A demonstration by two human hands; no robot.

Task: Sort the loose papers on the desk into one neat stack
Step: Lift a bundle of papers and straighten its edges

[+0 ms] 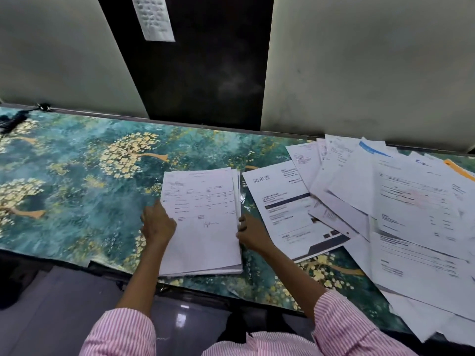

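The loose papers [401, 201] crowd the right end of the tabletop [77, 181], a fanned, overlapping heap that reaches from the back partition to the front edge and hangs over it. Among them I can see a sheet with a blue band [372, 150] and the orange edge [460, 170] of another. Nearest the middle lies an invoice [282, 211] headed "請求書" with a dark bar across it; its smaller print is too blurred to read.

Just left of it, apart from the heap, sits the paper stack [203, 227], its top sheet a printed form with a table and a signature near the middle. The left hand [157, 223] lies on the stack's left edge; I cannot tell whether its grip is curled round the sheets or only resting there. The right hand [250, 233] has its grip pinching the stack's right edge, where a few sheets stand slightly proud. Both arms come out of pink-striped sleeves [341, 327].

The tabletop wears a teal covering patterned with gold blossoms. A black cord [12, 122] lies at its far left corner. Behind stand grey partitions [359, 68] with a black panel [195, 60] between them, and a note [154, 16] stuck to that panel, unreadable.
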